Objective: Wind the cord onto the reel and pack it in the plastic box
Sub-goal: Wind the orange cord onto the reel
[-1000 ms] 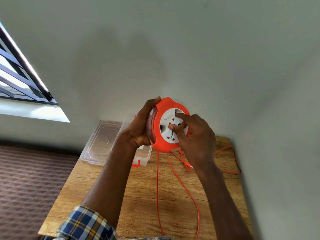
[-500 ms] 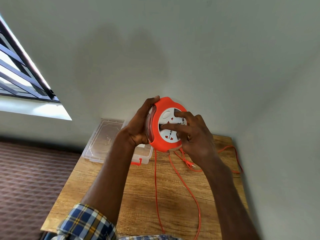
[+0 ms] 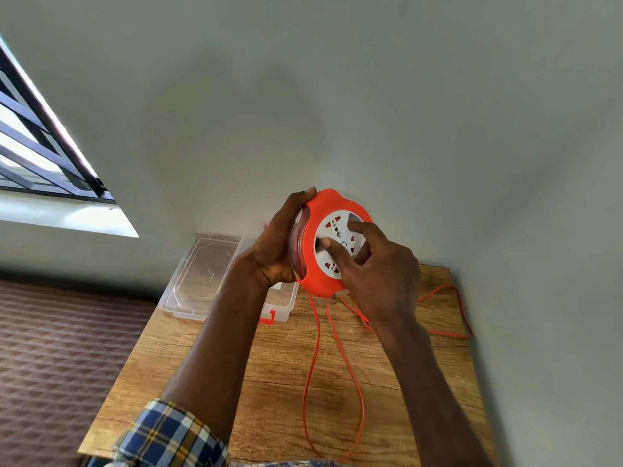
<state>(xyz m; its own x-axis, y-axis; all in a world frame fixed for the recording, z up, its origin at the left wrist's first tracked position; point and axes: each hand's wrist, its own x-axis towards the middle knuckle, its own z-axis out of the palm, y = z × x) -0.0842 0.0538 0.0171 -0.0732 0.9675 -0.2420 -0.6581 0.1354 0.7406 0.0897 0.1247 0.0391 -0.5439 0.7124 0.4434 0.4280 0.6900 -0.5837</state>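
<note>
I hold an orange cord reel (image 3: pixel 315 274) with a white socket face above the far end of the table. My left hand (image 3: pixel 274 251) grips its left rim, thumb over the top edge. My right hand (image 3: pixel 377 267) has its fingers pressed on the white socket disc (image 3: pixel 333 230). The thin orange cord (image 3: pixel 312 358) hangs from the reel's bottom in long loops onto the table and trails toward the right wall. The clear plastic box (image 3: pixel 281 305) stands behind my left wrist, partly hidden, with its lid (image 3: pixel 202 274) lying open to the left.
The wooden table (image 3: pixel 269 399) sits in a corner, with a grey wall behind and on the right. A barred window (image 3: pixel 40 153) is at upper left. Brown patterned floor (image 3: pixel 60 365) lies left of the table.
The white socket disc has turned under my right fingers, and my right hand has shifted around its face. The reel stays at about the same height in my left hand.
</note>
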